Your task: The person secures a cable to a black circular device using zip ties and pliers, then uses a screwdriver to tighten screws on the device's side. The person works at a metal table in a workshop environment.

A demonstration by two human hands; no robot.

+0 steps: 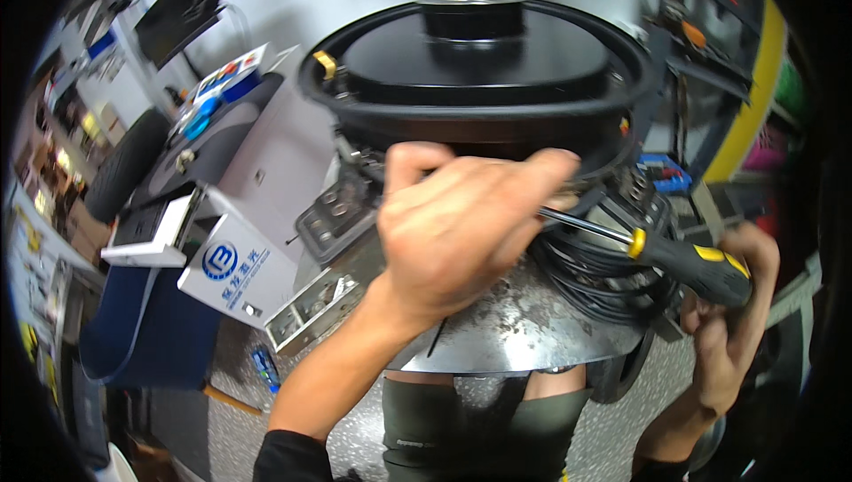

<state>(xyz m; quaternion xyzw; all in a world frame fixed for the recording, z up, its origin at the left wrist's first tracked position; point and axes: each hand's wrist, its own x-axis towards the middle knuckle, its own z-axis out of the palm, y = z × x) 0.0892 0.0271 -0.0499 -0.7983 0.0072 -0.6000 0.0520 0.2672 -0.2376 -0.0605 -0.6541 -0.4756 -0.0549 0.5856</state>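
A screwdriver (pixel 689 267) with a black and yellow handle slants in from the right. My right hand (pixel 729 322) is closed around its handle end. The steel shaft runs left and up, and its tip is hidden behind my left hand (pixel 466 225). That hand reaches under the front rim of a large round black machine (pixel 479 109), its fingers curled. What they hold is out of sight. Below lies a worn metal plate (pixel 506 331), with a coil of black cable (pixel 608 287) on its right part.
A metal parts tray (pixel 311 309) with small hardware sits left of my left forearm. Dark brackets (pixel 337 216) stand by the machine's left side. A white printed box (pixel 238 271) and a blue chair (pixel 146 331) are farther left. A yellow post (pixel 750 91) rises at right.
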